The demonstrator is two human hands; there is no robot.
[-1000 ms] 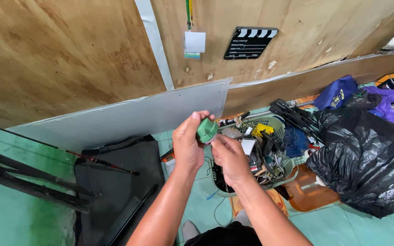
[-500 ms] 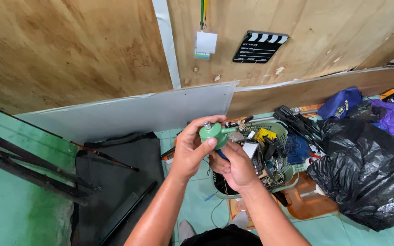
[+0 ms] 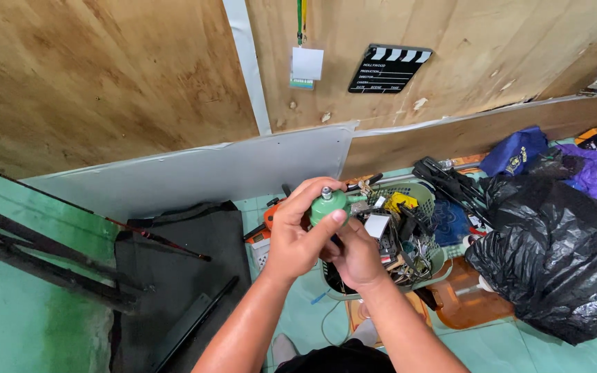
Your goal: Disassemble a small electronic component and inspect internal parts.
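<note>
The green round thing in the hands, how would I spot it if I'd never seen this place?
Find the plywood wall with the grey panel leaning against it. In front, above a green basket of tangled tools, the left hand and right hand meet around the green round thing. It alone is smooth, dome-shaped and green with a small silver knob on top.
</note>
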